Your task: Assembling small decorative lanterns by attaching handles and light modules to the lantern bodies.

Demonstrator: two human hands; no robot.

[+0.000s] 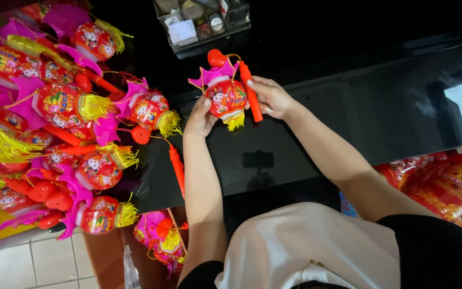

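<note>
Both my hands hold one small red toy lantern (pixel 225 98) above a black glossy tabletop (pixel 348 101). The lantern has a magenta crown on top and a yellow tassel hanging below. My left hand (pixel 199 118) grips its left side, thumb up against the body. My right hand (pixel 271 97) is on its right side, fingers around the red plastic handle stick (pixel 251 91) that runs beside the lantern. A thin cord links the stick's top to the lantern's crown.
A heap of several similar lanterns (pixel 70 107) with yellow tassels covers the table's left. A loose red stick (pixel 177 168) lies near my left forearm. A clear plastic organiser box (pixel 204 24) stands at the far edge. Red printed packages (pixel 445 182) lie at right.
</note>
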